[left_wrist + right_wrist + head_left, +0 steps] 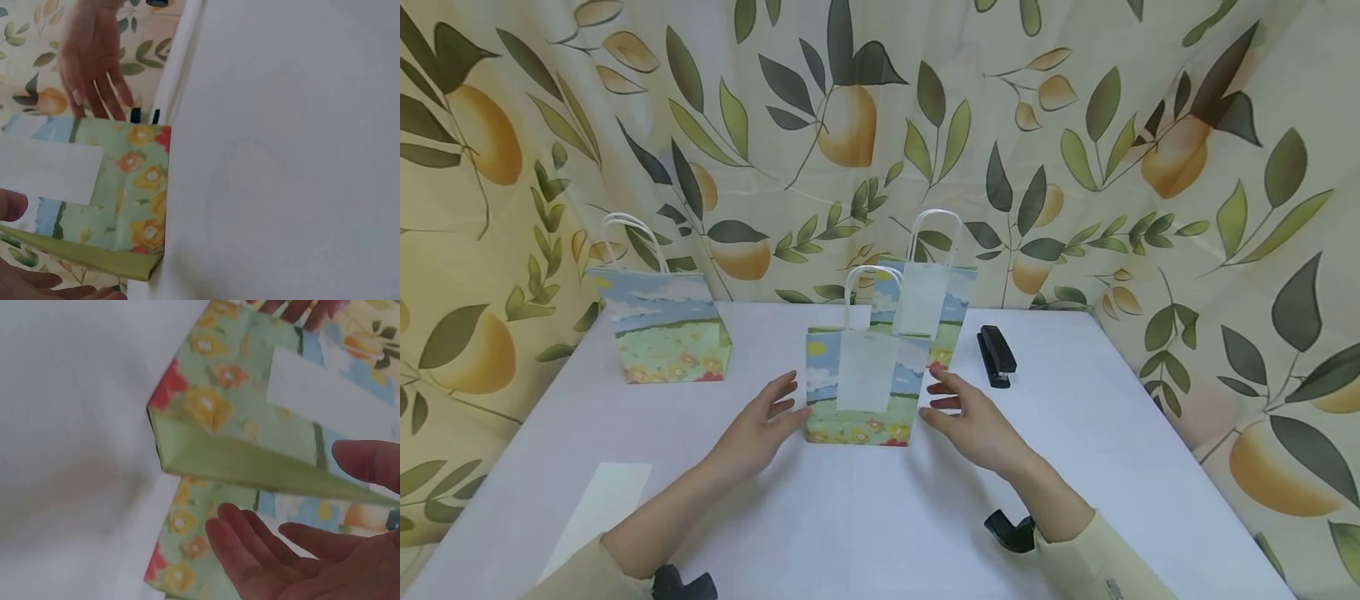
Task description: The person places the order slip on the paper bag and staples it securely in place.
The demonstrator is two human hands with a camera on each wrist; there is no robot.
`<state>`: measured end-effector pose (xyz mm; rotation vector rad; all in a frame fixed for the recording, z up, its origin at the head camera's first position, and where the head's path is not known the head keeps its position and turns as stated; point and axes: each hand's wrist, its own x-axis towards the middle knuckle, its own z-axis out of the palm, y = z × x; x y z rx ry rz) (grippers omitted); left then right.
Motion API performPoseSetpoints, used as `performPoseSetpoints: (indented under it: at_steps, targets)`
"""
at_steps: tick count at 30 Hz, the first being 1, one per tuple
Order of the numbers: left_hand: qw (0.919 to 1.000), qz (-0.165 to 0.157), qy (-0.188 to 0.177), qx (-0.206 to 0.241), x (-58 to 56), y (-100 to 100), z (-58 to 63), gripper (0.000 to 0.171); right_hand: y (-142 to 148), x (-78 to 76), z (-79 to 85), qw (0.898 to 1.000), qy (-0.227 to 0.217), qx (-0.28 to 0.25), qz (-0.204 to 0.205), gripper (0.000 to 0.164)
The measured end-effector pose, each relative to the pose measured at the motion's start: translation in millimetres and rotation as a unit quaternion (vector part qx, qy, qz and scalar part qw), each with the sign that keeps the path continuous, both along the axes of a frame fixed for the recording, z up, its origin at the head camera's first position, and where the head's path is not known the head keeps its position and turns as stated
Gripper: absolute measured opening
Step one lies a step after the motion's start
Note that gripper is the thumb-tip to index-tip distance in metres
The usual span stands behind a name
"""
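Observation:
A small paper gift bag (857,427) stands upright in the middle of the table, printed with sky, meadow and flowers. It has a white twisted handle, and a blank white card (867,375) lies flat against its front. My left hand (758,435) is at the bag's left side, thumb tip right at the edge, fingers relaxed. On the other side my right hand (976,423) is held with fingers loosely spread near the bag's right edge. In the right wrist view, the green side fold (225,459) of the bag shows between thumb and fingers.
Behind the front bag, partly hidden, stands a matching bag (958,304) with its own white card (923,293). Another such bag (666,333) stands at the back left. A black stapler (997,357) lies at right; a white paper strip (601,508) lies front left. A patterned curtain (880,208) hangs behind.

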<state>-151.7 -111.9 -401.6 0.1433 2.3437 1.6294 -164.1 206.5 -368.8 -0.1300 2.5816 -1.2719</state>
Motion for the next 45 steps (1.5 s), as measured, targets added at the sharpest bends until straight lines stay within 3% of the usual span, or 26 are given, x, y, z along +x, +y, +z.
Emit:
performPoseSetpoints:
  at_steps: [10, 18, 24, 29, 36, 45]
  targets:
    - [0.9980, -0.016, -0.059, 0.015, 25.8, 9, -2.0, 0.082, -12, 29.7, -7.3, 0.994, -0.069, -0.075, 0.031, 0.084]
    - [0.9918, -0.078, -0.044, 0.090, 28.5, 13, -7.3, 0.079, -19, 34.7, -10.3, 0.992, -0.060, -0.093, 0.058, 0.084]
    - [0.9984, -0.037, -0.021, 0.036, 28.1, 14, -6.9, 0.083, -25, 31.1, -10.5, 0.993, -0.051, -0.092, 0.049, 0.086]
    - [0.9998, -0.018, 0.000, 0.011, 20.9, 8, -6.5, 0.085, -37, 19.9, -11.1, 0.993, -0.047, -0.103, 0.032, 0.086]
    - [0.9999, 0.001, -0.002, -0.011, 6.0, -6, -4.4, 0.088, -57, -1.7, -14.4, 0.992, -0.035, -0.122, 0.022, 0.086]
    - [0.9996, 0.022, 0.006, -0.015, -21.1, -17, 3.4, 0.087, -80, -34.8, -15.7, 0.989, -0.030, -0.144, 0.020, 0.090]
